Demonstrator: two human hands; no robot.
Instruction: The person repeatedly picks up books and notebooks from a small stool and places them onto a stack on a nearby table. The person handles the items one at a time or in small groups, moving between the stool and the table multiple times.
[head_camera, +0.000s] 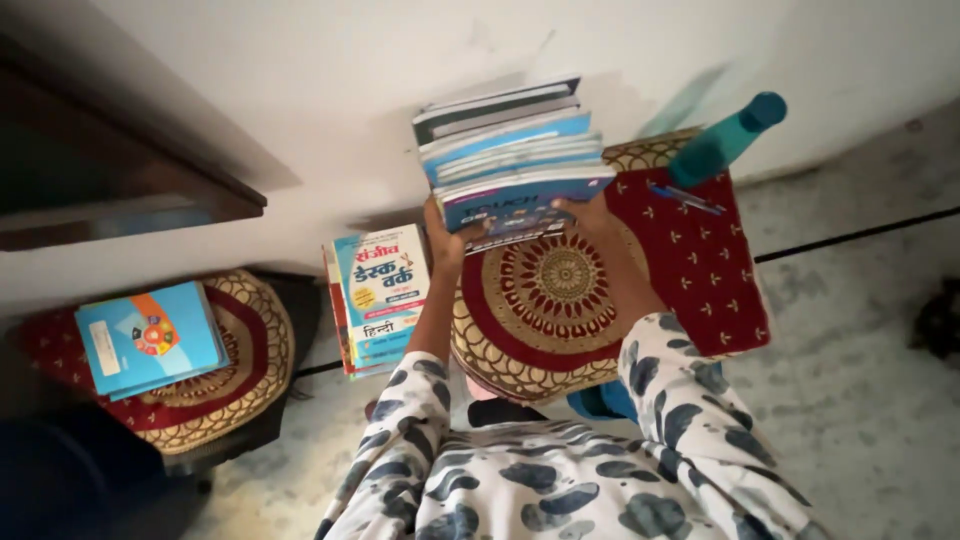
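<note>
Both my hands hold a tall stack of books (510, 150) against the white wall, above a round red and gold patterned cushion (540, 320). My left hand (445, 240) grips the stack's lower left edge. My right hand (590, 215) supports its lower right edge from beneath. The stack's bottom book is blue and purple. My sleeves are white with dark blue blotches.
A second pile of books (378, 295) lies left of the cushion. A teal bottle (725, 140) and a blue pen (685, 197) rest on a red cloth (710, 270) at right. At far left, blue books (148, 340) lie on another round cushion (235, 380) under a dark wooden shelf (120, 180).
</note>
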